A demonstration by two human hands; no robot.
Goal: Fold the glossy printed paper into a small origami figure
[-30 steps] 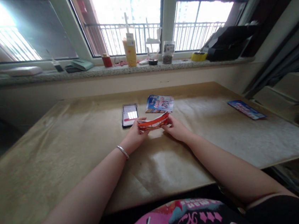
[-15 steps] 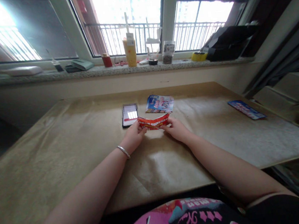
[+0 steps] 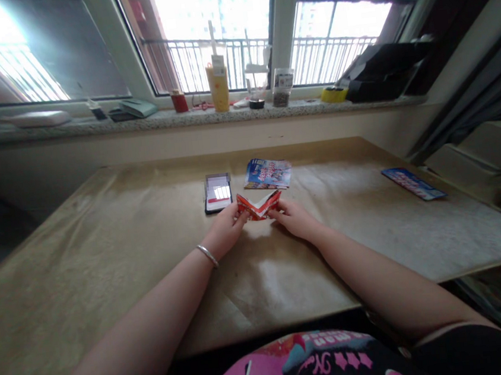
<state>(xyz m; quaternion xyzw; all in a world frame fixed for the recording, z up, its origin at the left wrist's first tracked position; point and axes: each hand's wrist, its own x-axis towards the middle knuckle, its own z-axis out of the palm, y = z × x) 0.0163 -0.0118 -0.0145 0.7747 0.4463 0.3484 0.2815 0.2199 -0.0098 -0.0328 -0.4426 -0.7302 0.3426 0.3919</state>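
A red printed paper point(image 3: 260, 211), bent into a V with a pale inner side showing, is held just above the table between both hands. My left hand point(image 3: 228, 225), with a silver bangle at the wrist, pinches its left end. Its right end is gripped by my right hand point(image 3: 295, 217), thumb toward me. Close behind the left fingers lies a phone point(image 3: 219, 200) with its screen lit. Beyond the paper rests a small stack of blue printed leaflets point(image 3: 269, 173).
Another blue leaflet point(image 3: 413, 183) lies near the right edge of the cloth-covered table point(image 3: 120, 273). Along the windowsill point(image 3: 136, 123) stand a yellow drink cup point(image 3: 219, 89), a red-capped bottle point(image 3: 179, 101), clear containers, yellow tape point(image 3: 334, 94) and a black case point(image 3: 384, 75).
The red paper has gone from a shallow curve to a sharper V, its middle dipping toward me. Both hands have come slightly closer together. The phone and leaflets have stayed put.
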